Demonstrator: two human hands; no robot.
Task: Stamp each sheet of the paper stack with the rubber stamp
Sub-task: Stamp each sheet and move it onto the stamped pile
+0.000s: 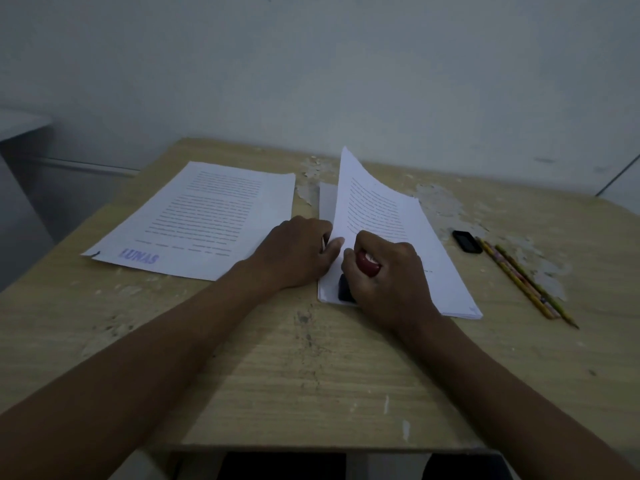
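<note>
Head view, centre of frame: the right hand (384, 271) clenched the red handle of the rubber stamp (367, 265), its dark base pressed on the lower left corner of the paper stack (426, 258). Just left of it, the left hand (294, 252) pinched the lifted top sheet (360, 199) by its near edge, curling it upward. At left centre lay a stamped sheet (204, 216) marked "LUNAS". On the table (311, 375), right of the stack, sat a black ink pad (467, 241) beside two pencils (523, 282).
</note>
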